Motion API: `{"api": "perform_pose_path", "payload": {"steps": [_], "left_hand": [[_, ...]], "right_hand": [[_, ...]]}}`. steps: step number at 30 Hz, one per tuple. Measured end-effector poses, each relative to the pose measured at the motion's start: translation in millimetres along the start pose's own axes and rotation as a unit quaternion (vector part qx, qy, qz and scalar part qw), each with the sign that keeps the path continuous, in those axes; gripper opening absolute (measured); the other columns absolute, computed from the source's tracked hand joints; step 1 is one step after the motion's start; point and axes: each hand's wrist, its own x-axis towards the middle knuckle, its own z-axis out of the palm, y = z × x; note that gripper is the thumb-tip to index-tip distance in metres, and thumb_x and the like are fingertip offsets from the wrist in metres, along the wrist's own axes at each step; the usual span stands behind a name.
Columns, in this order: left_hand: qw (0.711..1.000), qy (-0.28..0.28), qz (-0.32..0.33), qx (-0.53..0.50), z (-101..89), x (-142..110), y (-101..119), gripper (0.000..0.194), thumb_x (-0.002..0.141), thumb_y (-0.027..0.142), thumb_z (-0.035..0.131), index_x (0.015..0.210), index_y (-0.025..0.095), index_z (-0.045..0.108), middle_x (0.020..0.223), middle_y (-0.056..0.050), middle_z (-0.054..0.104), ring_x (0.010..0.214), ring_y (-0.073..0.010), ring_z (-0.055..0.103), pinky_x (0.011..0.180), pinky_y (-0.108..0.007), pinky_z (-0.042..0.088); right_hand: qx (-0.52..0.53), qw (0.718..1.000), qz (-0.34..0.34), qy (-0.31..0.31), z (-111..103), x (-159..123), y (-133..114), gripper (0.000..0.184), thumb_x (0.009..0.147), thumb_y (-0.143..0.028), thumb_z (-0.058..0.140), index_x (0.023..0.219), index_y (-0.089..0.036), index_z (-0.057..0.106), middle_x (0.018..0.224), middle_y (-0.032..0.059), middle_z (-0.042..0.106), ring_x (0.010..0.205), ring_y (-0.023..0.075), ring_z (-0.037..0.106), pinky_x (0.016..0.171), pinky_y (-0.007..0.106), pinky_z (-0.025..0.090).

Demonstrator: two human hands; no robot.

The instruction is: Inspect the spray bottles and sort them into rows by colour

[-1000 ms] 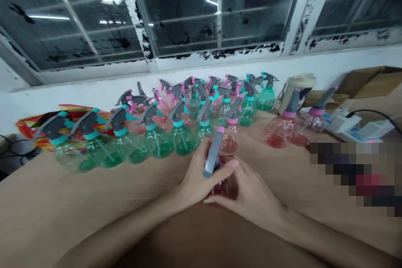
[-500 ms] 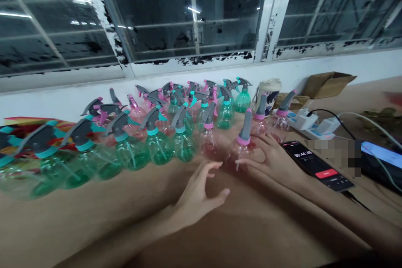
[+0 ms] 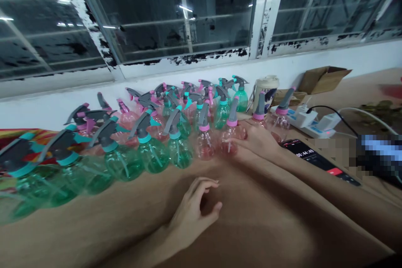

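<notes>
A clear pink spray bottle (image 3: 231,124) with a pink collar and grey trigger head stands upright at the right end of the front row. Around its right side curls my right hand (image 3: 262,140), thumb across the front; the other fingers are partly hidden behind it. Beside it on the left is another pink spray bottle (image 3: 205,142), and a green spray bottle (image 3: 180,150) comes after that. My left hand (image 3: 194,211) hovers over the near tabletop with fingers curved and apart, holding nothing.
More green and pink spray bottles crowd the table toward the wall. Right of my right hand are two pink bottles, one being a spray bottle (image 3: 280,121), plus a phone (image 3: 314,159), a power strip (image 3: 317,127), a cup (image 3: 266,88) and a cardboard box (image 3: 323,79).
My hands have parted. The right hand carried the pink spray bottle away from me to the row's end; the left let go and drew back. The view has turned right.
</notes>
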Motion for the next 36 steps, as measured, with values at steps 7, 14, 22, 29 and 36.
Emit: {"api": "perform_pose_path", "payload": {"steps": [7,14,22,29,36], "left_hand": [[1.000,0.007,0.006,-0.003,-0.9,-1.4,1.0,0.033,0.077,0.007,0.058,0.104,0.024,0.050,0.111,-0.002,0.055,0.101,-0.0186,0.053,0.086,-0.035,0.045],[1.000,0.017,0.014,-0.005,1.9,-3.7,-3.6,0.033,0.078,0.007,0.057,0.104,0.026,0.049,0.110,-0.001,0.056,0.100,-0.0186,0.055,0.083,-0.034,0.047],[0.999,0.032,0.014,0.001,2.6,-8.6,2.2,0.031,0.078,0.007,0.056,0.102,0.025,0.050,0.109,-0.003,0.057,0.099,-0.0195,0.056,0.083,-0.036,0.048],[0.999,0.040,0.024,0.004,0.8,-11.2,8.9,0.029,0.080,0.010,0.055,0.104,0.025,0.050,0.110,-0.002,0.057,0.101,-0.0185,0.056,0.085,-0.035,0.048],[0.999,0.038,-0.026,0.017,-6.8,-6.5,13.8,0.021,0.085,0.023,0.053,0.106,0.027,0.050,0.113,-0.002,0.059,0.089,-0.0200,0.061,0.076,-0.038,0.050]], "right_hand": [[0.000,0.998,0.039,0.041,-5.2,-16.3,-2.6,0.056,0.076,-0.064,0.052,0.113,-0.023,0.059,0.094,0.0096,0.069,0.075,0.0264,0.064,0.063,0.038,0.048],[-0.003,0.983,0.124,0.138,-26.2,-37.1,38.4,0.048,0.084,-0.059,0.040,0.102,-0.019,0.061,0.091,0.0084,0.070,0.056,0.0184,0.059,0.056,0.033,0.045],[-0.064,0.976,0.175,0.112,-6.3,-18.3,41.1,0.053,0.079,-0.058,0.046,0.113,-0.019,0.056,0.102,0.0139,0.066,0.082,0.0325,0.063,0.060,0.039,0.043],[-0.097,0.972,0.189,0.100,-12.0,-23.0,31.1,0.052,0.080,-0.060,0.044,0.108,-0.018,0.057,0.110,0.0156,0.060,0.090,0.0329,0.061,0.061,0.038,0.043],[-0.115,0.977,0.163,0.070,-36.7,-66.4,4.3,0.052,0.080,-0.062,0.043,0.102,-0.018,0.058,0.105,0.0139,0.061,0.080,0.0306,0.063,0.053,0.035,0.043]]}}
